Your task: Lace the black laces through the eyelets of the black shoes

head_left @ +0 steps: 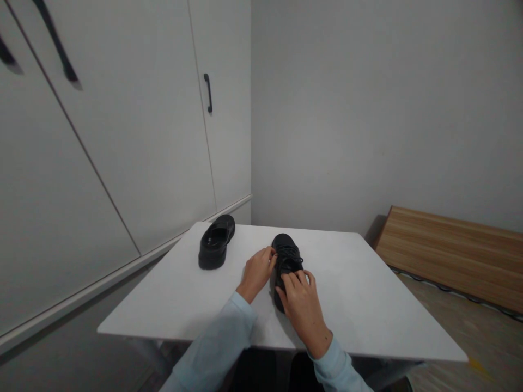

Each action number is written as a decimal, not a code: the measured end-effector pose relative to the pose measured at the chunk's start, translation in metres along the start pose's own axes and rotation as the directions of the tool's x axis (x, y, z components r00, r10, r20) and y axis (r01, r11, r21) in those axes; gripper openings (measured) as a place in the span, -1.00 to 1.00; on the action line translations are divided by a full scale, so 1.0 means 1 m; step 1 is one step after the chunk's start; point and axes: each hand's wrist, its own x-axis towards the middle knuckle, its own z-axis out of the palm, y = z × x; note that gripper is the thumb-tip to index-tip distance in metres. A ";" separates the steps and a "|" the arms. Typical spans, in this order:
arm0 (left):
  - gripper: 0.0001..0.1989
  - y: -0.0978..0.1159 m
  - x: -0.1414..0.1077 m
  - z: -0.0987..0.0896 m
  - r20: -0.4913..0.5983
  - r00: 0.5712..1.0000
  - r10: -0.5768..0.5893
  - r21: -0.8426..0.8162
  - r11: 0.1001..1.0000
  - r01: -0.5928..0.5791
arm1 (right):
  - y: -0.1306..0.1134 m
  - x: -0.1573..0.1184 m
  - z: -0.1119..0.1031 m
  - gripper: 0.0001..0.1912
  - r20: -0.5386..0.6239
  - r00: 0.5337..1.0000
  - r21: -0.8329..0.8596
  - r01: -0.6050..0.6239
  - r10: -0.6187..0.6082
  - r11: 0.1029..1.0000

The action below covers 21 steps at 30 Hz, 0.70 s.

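A black lace-up shoe (283, 241) rests upright on the white table, its toe pointing away from me and its heel near the front edge. Beside its laces (289, 251), my left hand (257, 272) is closed, with thumb and fingertips pinched against the shoe's left side. Whether a lace end is between those fingertips cannot be made out. My right hand (303, 302) curls over the opening and rear part of the same shoe, fingers bent on its collar. A second black shoe (212, 257) stands apart at the table's far left, untouched, its opening facing up.
The white table (351, 316) has its far edge close to a grey wall. White cabinets (163, 136) with dark handles run along the left. A wood-grain board (453, 256) leans low at the right, beyond the table.
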 end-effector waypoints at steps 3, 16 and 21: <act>-0.83 0.000 0.000 0.000 -0.007 1.000 -0.002 -0.012 1.000 0.002 | 0.004 0.004 -0.006 -0.94 0.065 0.998 0.002 0.023 -0.023 1.000; -0.80 0.004 0.001 -0.002 -0.053 0.999 -0.001 -0.060 0.998 -0.002 | 0.078 0.058 -0.035 -0.85 0.029 0.998 0.514 -0.059 0.051 0.856; -0.78 0.006 0.002 -0.003 -0.082 0.997 -0.002 -0.113 0.994 -0.008 | 0.098 0.069 -0.005 -0.83 0.102 0.983 0.692 -0.181 0.155 0.699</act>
